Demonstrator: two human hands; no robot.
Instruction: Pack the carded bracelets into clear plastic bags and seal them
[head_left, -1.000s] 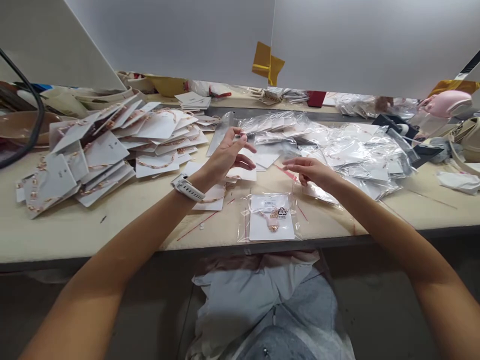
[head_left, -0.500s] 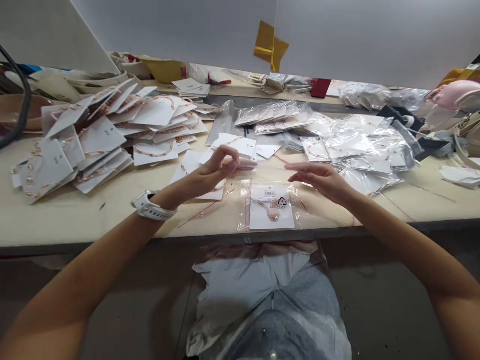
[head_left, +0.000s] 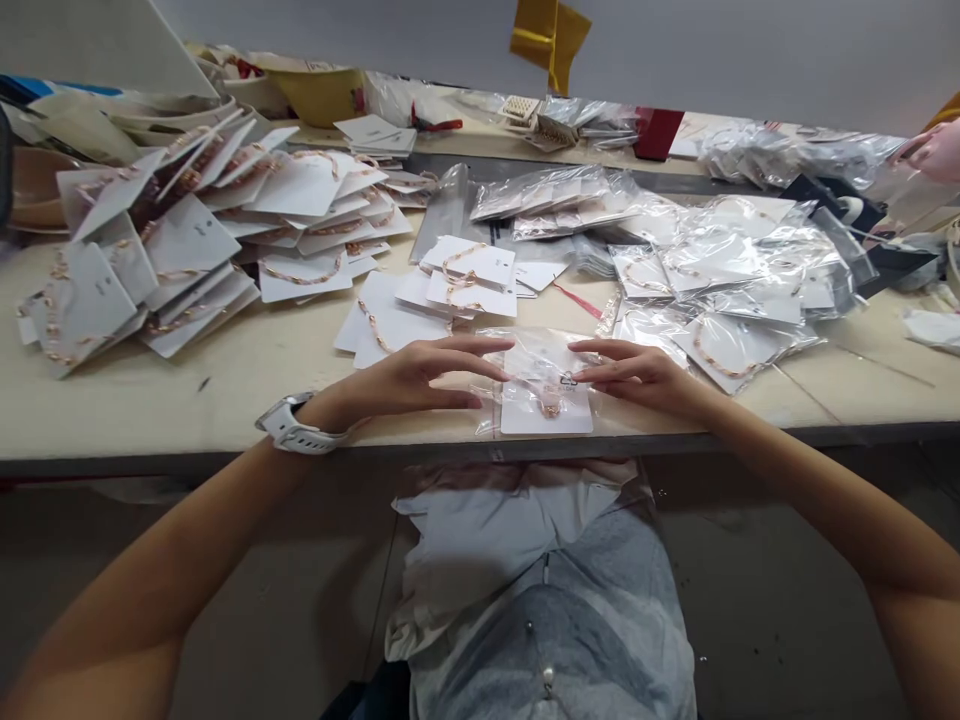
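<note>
A clear plastic bag lies flat at the table's front edge, with a white jewellery card inside it. Pinkish jewellery shows on the card, and a recycling mark is printed on the bag. My left hand, fingers spread, rests at the bag's left side with fingertips on or just over the plastic. From the right, my right hand reaches over the bag with fingers stretched out, touching or nearly touching its upper part. Just behind the left hand lie loose cards with bracelets.
A heap of carded bracelets covers the left of the table. Bagged cards are piled at the right. Behind stand a yellow bowl, red-handled pliers and a grey panel.
Both hands have come down and nearer, onto the bag. The blurred thing near my left fingers is gone from them, and another bracelet card shows on the loose stack. The view has tilted slightly.
</note>
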